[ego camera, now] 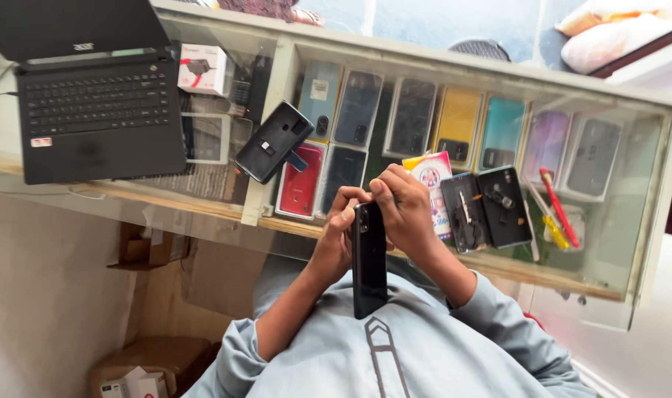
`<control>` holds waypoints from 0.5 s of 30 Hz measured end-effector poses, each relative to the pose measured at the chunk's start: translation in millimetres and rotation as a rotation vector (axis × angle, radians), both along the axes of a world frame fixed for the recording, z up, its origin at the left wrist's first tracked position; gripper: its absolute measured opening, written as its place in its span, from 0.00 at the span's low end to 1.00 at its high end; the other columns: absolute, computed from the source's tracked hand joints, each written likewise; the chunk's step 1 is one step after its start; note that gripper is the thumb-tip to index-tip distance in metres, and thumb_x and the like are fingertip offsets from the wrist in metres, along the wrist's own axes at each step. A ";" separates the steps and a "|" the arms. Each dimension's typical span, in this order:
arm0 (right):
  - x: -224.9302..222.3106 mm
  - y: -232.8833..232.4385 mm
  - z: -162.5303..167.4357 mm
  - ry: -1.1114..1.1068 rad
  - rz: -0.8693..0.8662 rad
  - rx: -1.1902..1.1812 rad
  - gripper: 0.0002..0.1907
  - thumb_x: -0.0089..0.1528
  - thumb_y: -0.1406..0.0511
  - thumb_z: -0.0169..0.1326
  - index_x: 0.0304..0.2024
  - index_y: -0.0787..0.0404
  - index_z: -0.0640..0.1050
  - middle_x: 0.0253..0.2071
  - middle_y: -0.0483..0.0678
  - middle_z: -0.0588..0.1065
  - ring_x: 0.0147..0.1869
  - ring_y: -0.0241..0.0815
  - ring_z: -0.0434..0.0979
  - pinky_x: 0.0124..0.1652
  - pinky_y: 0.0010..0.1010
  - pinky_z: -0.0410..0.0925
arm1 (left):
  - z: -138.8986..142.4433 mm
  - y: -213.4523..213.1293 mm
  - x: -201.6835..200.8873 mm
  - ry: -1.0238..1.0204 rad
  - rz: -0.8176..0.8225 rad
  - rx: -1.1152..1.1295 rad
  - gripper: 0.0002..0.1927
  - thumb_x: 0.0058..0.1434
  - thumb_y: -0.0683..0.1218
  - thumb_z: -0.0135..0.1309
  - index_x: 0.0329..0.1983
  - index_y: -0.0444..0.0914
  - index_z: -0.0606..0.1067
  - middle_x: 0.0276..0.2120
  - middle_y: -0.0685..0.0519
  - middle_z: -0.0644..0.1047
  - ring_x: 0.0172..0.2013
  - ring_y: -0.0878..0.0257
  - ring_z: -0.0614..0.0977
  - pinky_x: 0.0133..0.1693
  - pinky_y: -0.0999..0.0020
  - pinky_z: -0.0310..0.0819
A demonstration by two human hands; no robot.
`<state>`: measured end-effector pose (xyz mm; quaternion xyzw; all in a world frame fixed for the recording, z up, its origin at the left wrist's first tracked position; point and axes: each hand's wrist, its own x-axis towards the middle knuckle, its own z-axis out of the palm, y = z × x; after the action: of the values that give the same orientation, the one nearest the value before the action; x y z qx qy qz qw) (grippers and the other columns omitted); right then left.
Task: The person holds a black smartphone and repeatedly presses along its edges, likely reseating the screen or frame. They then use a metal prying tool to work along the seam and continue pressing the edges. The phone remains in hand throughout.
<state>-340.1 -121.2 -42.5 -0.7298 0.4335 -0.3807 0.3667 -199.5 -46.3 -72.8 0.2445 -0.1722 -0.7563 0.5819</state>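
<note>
Both hands hold a black phone (369,262) on edge, close to my chest, its lower end against my pale blue shirt. My left hand (337,228) grips the phone's upper left side. My right hand (404,206) curls over its top end, with fingertips pressing at the upper edge. The hands meet above the front edge of a glass counter (645,221).
A black laptop (93,103) lies open at the counter's left, with a white box (202,68) beside it. On the glass rest a black phone cover (273,140), a colourful packet (430,177), two opened phone halves (487,210) and red and yellow screwdrivers (555,210). Phone boxes show under the glass. Cardboard boxes (152,361) sit on the floor.
</note>
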 end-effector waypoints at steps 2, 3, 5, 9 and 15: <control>10.7 -6.4 6.1 -0.011 0.010 -0.044 0.12 0.69 0.66 0.51 0.32 0.67 0.73 0.30 0.53 0.66 0.34 0.52 0.69 0.35 0.39 0.63 | 3.8 -0.6 5.7 -0.042 0.013 -0.005 0.22 0.70 0.56 0.48 0.59 0.40 0.61 0.47 0.46 0.73 0.39 0.56 0.84 0.42 0.59 0.84; 17.8 -8.3 9.1 -0.025 0.008 -0.059 0.12 0.69 0.66 0.51 0.32 0.67 0.73 0.30 0.53 0.66 0.34 0.53 0.69 0.35 0.40 0.63 | 4.3 -2.6 9.9 -0.062 0.032 -0.014 0.21 0.70 0.55 0.48 0.58 0.40 0.62 0.47 0.47 0.72 0.39 0.58 0.84 0.42 0.60 0.84; 33.5 -16.4 15.4 -0.036 -0.018 -0.110 0.12 0.69 0.66 0.51 0.32 0.67 0.73 0.31 0.54 0.66 0.34 0.53 0.69 0.35 0.40 0.64 | 3.2 -12.5 20.1 -0.104 0.061 -0.039 0.19 0.69 0.54 0.49 0.56 0.40 0.63 0.47 0.48 0.72 0.40 0.60 0.84 0.42 0.62 0.84; 62.5 -18.3 28.2 -0.024 -0.108 -0.182 0.07 0.66 0.69 0.54 0.34 0.67 0.75 0.34 0.53 0.71 0.37 0.51 0.73 0.38 0.39 0.67 | 4.0 -38.0 50.4 -0.351 0.136 -0.046 0.15 0.70 0.49 0.52 0.54 0.37 0.67 0.43 0.49 0.68 0.32 0.72 0.69 0.29 0.74 0.69; 85.9 -9.8 48.1 -0.087 -0.143 -0.127 0.04 0.62 0.73 0.54 0.38 0.66 0.79 0.39 0.51 0.77 0.40 0.45 0.78 0.40 0.33 0.71 | 25.4 -59.5 85.3 -0.431 0.045 -0.052 0.11 0.63 0.46 0.53 0.44 0.38 0.68 0.45 0.52 0.74 0.38 0.69 0.79 0.29 0.67 0.85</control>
<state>-254.2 -130.9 5.6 -0.7016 0.4431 -0.4639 0.3102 -114.2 -105.8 -47.3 0.3890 -0.3065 -0.6686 0.5547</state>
